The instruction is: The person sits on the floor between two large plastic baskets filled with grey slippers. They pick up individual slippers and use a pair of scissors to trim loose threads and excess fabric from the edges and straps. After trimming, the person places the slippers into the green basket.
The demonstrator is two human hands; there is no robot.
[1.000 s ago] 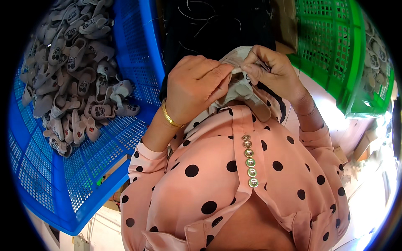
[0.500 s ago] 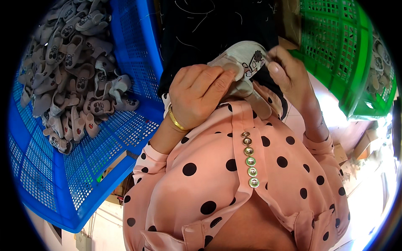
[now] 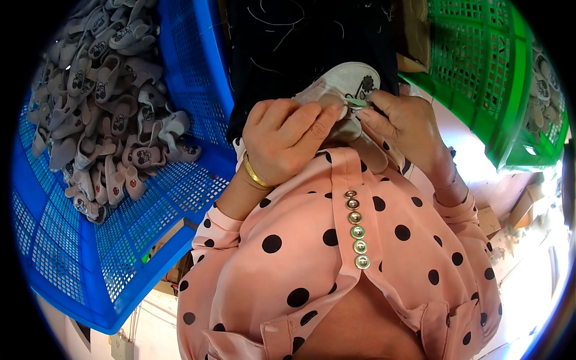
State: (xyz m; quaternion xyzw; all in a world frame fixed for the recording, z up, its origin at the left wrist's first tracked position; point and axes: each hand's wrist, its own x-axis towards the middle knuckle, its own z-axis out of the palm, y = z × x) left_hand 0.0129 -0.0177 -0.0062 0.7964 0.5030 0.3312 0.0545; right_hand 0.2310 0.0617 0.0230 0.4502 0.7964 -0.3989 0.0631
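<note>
My left hand [image 3: 282, 141], with a gold bracelet at the wrist, is closed around a light grey cloth shoe [image 3: 336, 78] in front of my chest. The shoe's toe points up and away from me and carries a dark printed drawing. A beige sole-like flap [image 3: 371, 155] hangs below it, against my shirt. On the right, my right hand [image 3: 411, 123] is closed, thumb and forefinger pinched at the edge of the shoe's opening. A small shiny, pale-green piece [image 3: 356, 104] shows at those fingertips; its kind is unclear.
To the left stands a blue plastic basket [image 3: 198, 60] with a heap of similar grey shoes [image 3: 114, 114]. A green plastic basket [image 3: 474, 72] at the right holds more shoes [image 3: 543, 90]. Dark cloth with loose threads [image 3: 276, 36] covers my lap. Cardboard boxes [image 3: 528, 204] lie at the far right.
My right hand has come left and slightly down, from beside the toe to the edge of the shoe's opening. The left hand keeps its hold with little movement.
</note>
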